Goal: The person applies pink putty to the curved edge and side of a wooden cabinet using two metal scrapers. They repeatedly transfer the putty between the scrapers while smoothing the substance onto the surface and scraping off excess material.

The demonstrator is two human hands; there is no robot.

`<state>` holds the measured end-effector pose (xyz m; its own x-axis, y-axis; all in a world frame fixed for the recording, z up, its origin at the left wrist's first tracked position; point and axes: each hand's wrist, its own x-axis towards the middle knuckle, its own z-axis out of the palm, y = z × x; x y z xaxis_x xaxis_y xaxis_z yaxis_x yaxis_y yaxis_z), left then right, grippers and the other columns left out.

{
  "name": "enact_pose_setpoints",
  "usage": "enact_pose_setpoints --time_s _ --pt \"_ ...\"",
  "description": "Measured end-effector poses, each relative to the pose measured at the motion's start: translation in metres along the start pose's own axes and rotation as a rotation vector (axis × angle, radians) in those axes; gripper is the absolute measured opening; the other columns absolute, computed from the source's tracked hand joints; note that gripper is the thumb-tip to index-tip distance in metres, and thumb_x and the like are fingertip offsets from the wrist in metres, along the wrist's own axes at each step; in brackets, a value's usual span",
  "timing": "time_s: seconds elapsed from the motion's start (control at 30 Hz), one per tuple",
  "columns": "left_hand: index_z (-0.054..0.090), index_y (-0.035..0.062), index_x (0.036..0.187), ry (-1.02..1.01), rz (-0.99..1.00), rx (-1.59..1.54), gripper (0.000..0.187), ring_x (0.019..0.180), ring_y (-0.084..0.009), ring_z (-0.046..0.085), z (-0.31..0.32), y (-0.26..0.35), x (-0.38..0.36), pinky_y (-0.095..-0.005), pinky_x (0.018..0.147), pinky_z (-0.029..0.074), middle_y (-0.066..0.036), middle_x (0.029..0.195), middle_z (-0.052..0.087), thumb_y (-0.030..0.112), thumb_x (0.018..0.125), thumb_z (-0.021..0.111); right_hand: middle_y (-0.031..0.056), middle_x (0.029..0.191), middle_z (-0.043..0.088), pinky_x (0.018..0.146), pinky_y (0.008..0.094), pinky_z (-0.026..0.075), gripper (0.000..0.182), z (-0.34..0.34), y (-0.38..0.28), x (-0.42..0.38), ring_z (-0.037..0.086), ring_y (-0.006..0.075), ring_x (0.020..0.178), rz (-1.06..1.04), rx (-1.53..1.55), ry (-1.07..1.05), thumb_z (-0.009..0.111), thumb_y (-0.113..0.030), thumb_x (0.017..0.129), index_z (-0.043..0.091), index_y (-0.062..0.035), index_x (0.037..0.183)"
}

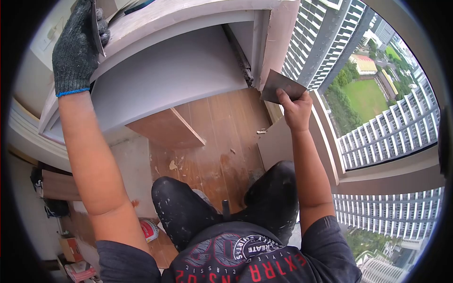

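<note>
My right hand [296,107] is bare, with the thumb pressed on the face of a grey metal putty spreader [279,85]. The spreader's flat plate is close by the front corner of a pale cabinet frame [278,45]. At the upper left, my left hand [75,54] wears a dark knitted glove with a blue cuff. Its fingers are wrapped round a thin flat plate [98,30], seen nearly edge-on beside the cabinet top. Below that top lies a broad grey panel [174,70] inside the opening.
A brown board [167,128] juts over the wooden floor [212,118], where scraps and dust lie. The window [368,99] on the right looks out on tall buildings and a green field. A round red-labelled tin [149,230] stands beside my leg, lower left.
</note>
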<state>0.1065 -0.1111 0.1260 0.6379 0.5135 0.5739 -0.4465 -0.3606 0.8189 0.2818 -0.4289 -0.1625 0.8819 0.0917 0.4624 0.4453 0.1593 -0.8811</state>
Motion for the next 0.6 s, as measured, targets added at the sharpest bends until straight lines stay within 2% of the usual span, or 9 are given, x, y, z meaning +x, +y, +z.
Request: enact_pose_setpoints --time_s 0.13,0.33,0.53,0.6 --pt "0.044 0.0062 0.149 -0.013 0.074 0.189 0.045 0.076 -0.0076 0.049 -0.004 -0.005 -0.002 -0.0190 0.067 0.043 -0.005 0.101 0.055 0.015 0.104 0.046 0.0004 0.077 0.067 0.063 0.0240 0.050 0.019 0.005 0.003 0.004 0.060 0.0067 0.068 -0.027 0.002 0.007 0.081 -0.010 0.081 0.066 0.0001 0.086" --pt "0.042 0.0056 0.150 0.003 0.100 0.136 0.047 0.081 -0.0104 0.055 -0.019 -0.014 0.007 -0.0207 0.068 0.048 -0.011 0.111 0.061 0.018 0.105 0.046 -0.0002 0.076 0.067 0.063 0.0230 0.050 0.017 0.007 0.001 0.006 0.060 0.0062 0.067 -0.022 0.002 -0.017 0.080 -0.008 0.082 0.066 -0.0001 0.087" --pt "0.043 0.0053 0.148 0.100 0.077 0.194 0.047 0.081 -0.0103 0.057 -0.010 -0.011 0.003 -0.0200 0.070 0.049 -0.010 0.112 0.062 0.018 0.104 0.048 -0.0003 0.076 0.067 0.062 0.0229 0.050 0.017 0.012 0.008 0.007 0.059 0.0059 0.066 -0.073 -0.011 0.017 0.080 -0.007 0.082 0.066 0.0000 0.088" --pt "0.044 0.0055 0.148 -0.027 0.095 0.236 0.046 0.082 -0.0095 0.057 -0.019 -0.010 0.008 -0.0197 0.070 0.049 -0.009 0.112 0.062 0.017 0.103 0.049 0.0002 0.077 0.068 0.062 0.0232 0.050 0.017 0.012 0.009 0.008 0.059 0.0064 0.066 -0.086 -0.020 0.022 0.079 -0.007 0.082 0.067 0.0002 0.090"
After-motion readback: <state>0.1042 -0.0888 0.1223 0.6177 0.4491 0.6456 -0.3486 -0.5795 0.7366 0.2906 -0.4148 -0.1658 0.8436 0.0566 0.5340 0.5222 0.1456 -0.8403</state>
